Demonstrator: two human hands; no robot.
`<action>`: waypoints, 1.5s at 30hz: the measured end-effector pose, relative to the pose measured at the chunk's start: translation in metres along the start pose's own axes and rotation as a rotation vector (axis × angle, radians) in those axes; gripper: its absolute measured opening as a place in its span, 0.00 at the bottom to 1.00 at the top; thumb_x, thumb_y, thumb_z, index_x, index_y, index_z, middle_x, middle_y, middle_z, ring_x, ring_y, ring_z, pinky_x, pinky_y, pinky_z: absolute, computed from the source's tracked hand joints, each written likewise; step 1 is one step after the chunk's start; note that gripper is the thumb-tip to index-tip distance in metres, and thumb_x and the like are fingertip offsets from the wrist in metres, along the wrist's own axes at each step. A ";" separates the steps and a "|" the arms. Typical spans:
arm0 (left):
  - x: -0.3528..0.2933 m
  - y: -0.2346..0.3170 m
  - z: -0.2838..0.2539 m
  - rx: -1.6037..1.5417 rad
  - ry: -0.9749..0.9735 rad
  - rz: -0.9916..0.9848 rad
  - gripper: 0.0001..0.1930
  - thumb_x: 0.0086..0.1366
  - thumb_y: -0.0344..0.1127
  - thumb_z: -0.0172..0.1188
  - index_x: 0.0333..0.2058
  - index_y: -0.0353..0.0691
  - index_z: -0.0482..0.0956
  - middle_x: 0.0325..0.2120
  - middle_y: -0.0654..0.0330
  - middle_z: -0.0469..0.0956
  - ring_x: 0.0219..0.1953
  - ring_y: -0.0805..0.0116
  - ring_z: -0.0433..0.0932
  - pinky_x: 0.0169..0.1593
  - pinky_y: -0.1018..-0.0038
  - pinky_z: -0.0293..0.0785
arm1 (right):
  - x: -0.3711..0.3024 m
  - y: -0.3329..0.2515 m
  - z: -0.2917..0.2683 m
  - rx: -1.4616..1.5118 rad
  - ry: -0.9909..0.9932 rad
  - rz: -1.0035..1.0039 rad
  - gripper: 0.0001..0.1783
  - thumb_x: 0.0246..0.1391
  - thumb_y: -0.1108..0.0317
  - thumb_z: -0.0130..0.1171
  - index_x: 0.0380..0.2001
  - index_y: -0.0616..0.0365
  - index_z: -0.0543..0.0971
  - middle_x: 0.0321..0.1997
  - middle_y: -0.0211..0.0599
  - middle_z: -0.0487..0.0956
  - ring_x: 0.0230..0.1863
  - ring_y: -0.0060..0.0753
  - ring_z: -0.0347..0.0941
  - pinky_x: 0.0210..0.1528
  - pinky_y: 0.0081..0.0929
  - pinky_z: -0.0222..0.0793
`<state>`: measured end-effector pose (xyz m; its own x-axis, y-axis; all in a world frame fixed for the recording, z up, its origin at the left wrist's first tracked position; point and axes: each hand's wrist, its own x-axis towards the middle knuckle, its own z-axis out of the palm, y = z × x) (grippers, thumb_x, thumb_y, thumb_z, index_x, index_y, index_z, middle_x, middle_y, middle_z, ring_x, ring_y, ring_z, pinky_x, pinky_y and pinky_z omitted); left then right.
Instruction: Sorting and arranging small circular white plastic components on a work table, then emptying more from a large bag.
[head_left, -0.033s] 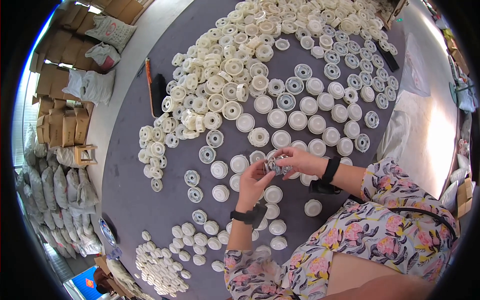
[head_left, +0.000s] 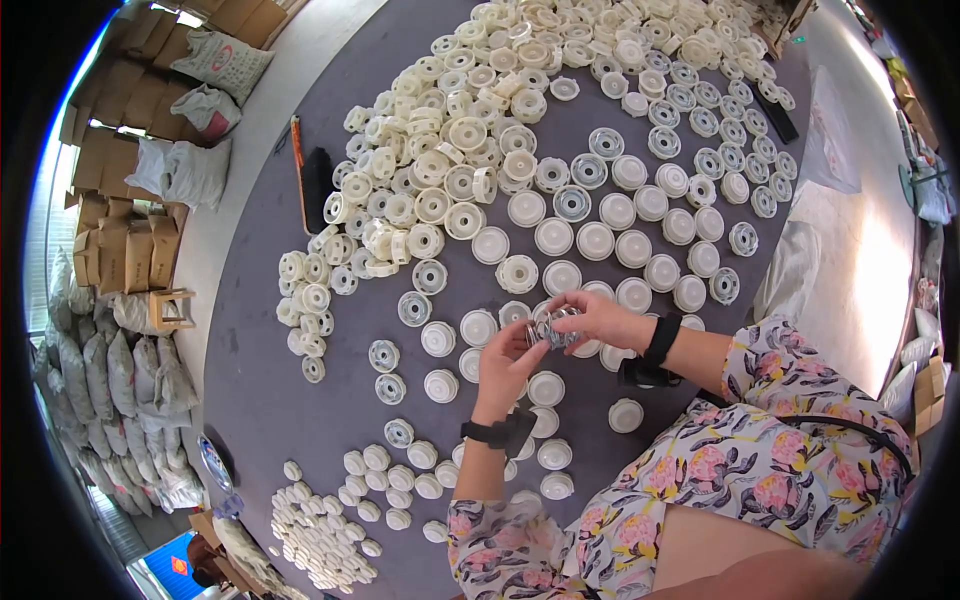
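Both of my hands meet over the middle of the table around a small bunch of shiny silver metal pieces (head_left: 551, 334); fingers hide much of their shape. My left hand (head_left: 506, 364) pinches them from the near left side, thumb pointing right. On the other side my right hand (head_left: 602, 322) curls its fingers over the bunch. Beneath and around the hands lie round white plastic parts (head_left: 595, 241) in loose rows. Some round parts show grey metal-looking centres (head_left: 571, 203), such as those left of the hands.
A heap of cream ring-shaped parts (head_left: 466, 134) covers the far side of the dark table (head_left: 270, 370). Small white caps (head_left: 318, 535) are piled near left. A black brush (head_left: 317, 190) lies at the left edge. Cartons (head_left: 105, 160) and sacks (head_left: 125, 390) stand beyond.
The silver pieces have shifted slightly and show a little more between my fingers. Both hands stay in nearly the same place.
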<state>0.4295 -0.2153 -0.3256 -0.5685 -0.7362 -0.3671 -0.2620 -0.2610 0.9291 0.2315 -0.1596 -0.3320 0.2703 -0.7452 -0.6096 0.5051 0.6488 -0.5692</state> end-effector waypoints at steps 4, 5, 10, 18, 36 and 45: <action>0.004 -0.001 0.001 -0.279 0.137 -0.401 0.15 0.62 0.39 0.58 0.41 0.32 0.75 0.27 0.58 0.79 0.28 0.71 0.79 0.30 0.79 0.75 | -0.006 -0.016 -0.010 -0.911 0.145 -0.682 0.20 0.43 0.67 0.65 0.41 0.57 0.73 0.46 0.37 0.70 0.48 0.37 0.69 0.51 0.34 0.67; 0.004 -0.007 -0.007 -0.276 0.133 -0.402 0.15 0.62 0.39 0.58 0.41 0.32 0.75 0.27 0.58 0.79 0.28 0.71 0.79 0.30 0.79 0.75 | -0.007 -0.020 -0.015 -1.157 0.197 -0.970 0.20 0.41 0.69 0.66 0.39 0.57 0.73 0.45 0.38 0.70 0.49 0.41 0.68 0.52 0.34 0.65; 0.023 -0.041 -0.061 -0.241 0.424 -0.327 0.18 0.60 0.44 0.61 0.37 0.31 0.76 0.21 0.62 0.74 0.19 0.72 0.74 0.22 0.81 0.67 | -0.017 -0.042 -0.060 -1.078 0.621 -1.055 0.23 0.39 0.69 0.67 0.40 0.56 0.71 0.45 0.39 0.70 0.48 0.42 0.68 0.50 0.34 0.66; 0.096 -0.038 -0.102 1.086 0.817 0.095 0.24 0.47 0.43 0.69 0.42 0.38 0.77 0.40 0.54 0.75 0.40 0.58 0.75 0.42 0.66 0.70 | -0.027 -0.015 -0.035 -0.862 0.430 -0.618 0.26 0.40 0.65 0.68 0.44 0.55 0.70 0.42 0.34 0.70 0.43 0.29 0.69 0.45 0.26 0.66; 0.055 -0.050 -0.124 1.405 0.535 0.159 0.26 0.50 0.39 0.65 0.49 0.41 0.70 0.50 0.53 0.70 0.53 0.53 0.68 0.56 0.55 0.59 | -0.020 -0.016 -0.038 -0.801 0.384 -0.485 0.26 0.41 0.62 0.67 0.44 0.56 0.70 0.43 0.34 0.70 0.45 0.31 0.68 0.48 0.27 0.64; 0.101 -0.029 -0.138 1.207 0.685 0.342 0.31 0.51 0.31 0.63 0.55 0.41 0.63 0.53 0.47 0.66 0.54 0.47 0.66 0.54 0.60 0.64 | -0.015 -0.005 -0.047 -0.882 0.439 -0.555 0.25 0.42 0.60 0.67 0.43 0.56 0.72 0.41 0.33 0.72 0.39 0.27 0.69 0.41 0.25 0.67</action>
<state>0.4874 -0.3686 -0.3840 -0.3466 -0.8952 0.2803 -0.8803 0.4136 0.2325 0.1866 -0.1445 -0.3464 -0.2107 -0.9582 -0.1937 -0.3366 0.2571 -0.9059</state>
